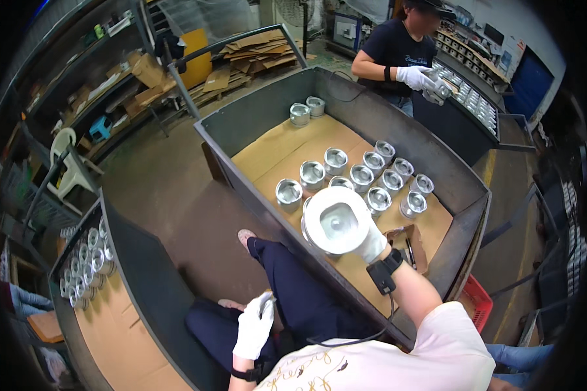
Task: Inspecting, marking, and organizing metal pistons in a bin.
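Note:
My right hand (372, 242), in a white glove, grips a silver metal piston (336, 220) and holds it up over the near side of a dark metal bin (261, 215). The piston's round crown with its hollow centre faces up. Below and beyond it, several similar pistons (312, 173) stand on cardboard in the bin. Lower down, by my knees, my gloved left hand (254, 326) is closed, its fingers curled together. Whatever it may hold is too small to make out.
A small cardboard box (416, 251) with pen-like items sits in the bin's near right corner. At left, another bin (143, 260) holds more pistons on cardboard. A co-worker (398, 58) in white gloves stands beyond the bin. A red crate (475, 303) lies at right.

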Demonstrator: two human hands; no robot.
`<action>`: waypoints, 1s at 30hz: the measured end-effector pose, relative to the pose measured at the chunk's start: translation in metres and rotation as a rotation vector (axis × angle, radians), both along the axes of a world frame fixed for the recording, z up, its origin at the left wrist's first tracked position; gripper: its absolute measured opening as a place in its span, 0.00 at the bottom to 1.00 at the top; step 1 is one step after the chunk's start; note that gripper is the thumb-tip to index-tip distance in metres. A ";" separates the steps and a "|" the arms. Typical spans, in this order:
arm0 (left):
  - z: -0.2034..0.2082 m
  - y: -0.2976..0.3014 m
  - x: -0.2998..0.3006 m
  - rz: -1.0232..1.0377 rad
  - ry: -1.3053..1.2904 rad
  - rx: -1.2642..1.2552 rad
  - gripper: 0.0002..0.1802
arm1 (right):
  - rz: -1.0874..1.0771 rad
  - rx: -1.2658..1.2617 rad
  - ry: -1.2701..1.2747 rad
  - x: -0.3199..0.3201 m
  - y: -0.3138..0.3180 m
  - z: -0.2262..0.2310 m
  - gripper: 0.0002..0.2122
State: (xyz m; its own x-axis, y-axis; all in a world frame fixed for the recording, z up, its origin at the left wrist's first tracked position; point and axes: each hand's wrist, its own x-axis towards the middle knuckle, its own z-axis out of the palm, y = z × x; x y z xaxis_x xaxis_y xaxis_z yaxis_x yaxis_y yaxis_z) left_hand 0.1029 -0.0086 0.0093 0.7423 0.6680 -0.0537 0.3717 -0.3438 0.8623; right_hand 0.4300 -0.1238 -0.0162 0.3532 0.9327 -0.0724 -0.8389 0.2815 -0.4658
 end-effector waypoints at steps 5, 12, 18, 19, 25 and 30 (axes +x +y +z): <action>0.031 -0.019 -0.008 -0.079 -0.282 -0.580 0.20 | -0.020 -0.102 0.054 -0.099 -0.025 0.016 0.19; 0.009 -0.008 -0.012 0.129 -0.818 -1.262 0.18 | 0.099 -0.209 -0.177 -0.174 0.004 0.022 0.15; -0.023 0.004 -0.030 0.295 -0.909 -1.739 0.11 | 0.260 -0.276 -0.437 -0.193 0.035 0.015 0.14; -0.025 0.004 -0.034 0.313 -0.919 -1.698 0.10 | 0.266 -0.280 -0.436 -0.195 0.041 0.014 0.14; -0.038 0.016 -0.051 0.292 -0.375 -0.318 0.10 | 0.475 -0.227 -0.126 -0.192 0.065 -0.002 0.19; -0.015 0.034 -0.047 0.572 -0.979 -1.329 0.15 | 0.456 -0.123 -0.255 -0.188 0.075 0.009 0.28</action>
